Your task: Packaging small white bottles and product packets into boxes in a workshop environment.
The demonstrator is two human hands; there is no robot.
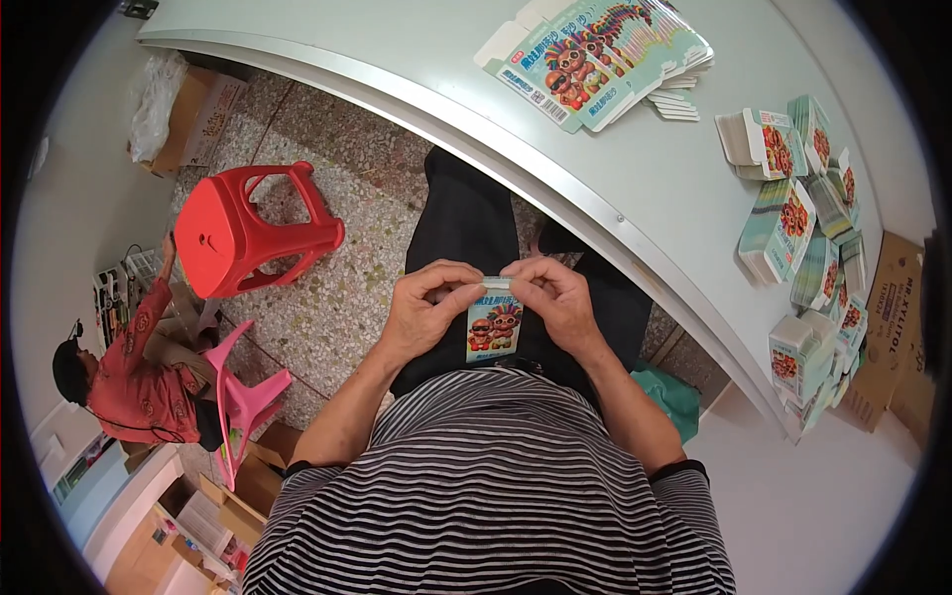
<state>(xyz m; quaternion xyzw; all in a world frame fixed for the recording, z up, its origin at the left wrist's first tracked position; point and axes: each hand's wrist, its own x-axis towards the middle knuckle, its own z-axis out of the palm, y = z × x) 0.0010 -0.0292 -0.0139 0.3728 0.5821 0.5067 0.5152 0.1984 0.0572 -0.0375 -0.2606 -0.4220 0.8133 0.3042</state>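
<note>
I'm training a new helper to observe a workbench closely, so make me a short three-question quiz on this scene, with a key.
1. Multiple choice: what do the left hand and right hand hold between them?
A) a pink chair
B) a small printed carton
C) a clear plastic bag

2. True or false: the red stool is on the person's left.

3. Fill in the blank: the fanned-out flat cartons lie on the pale ____.

Key: 1. B; 2. True; 3. table
</note>
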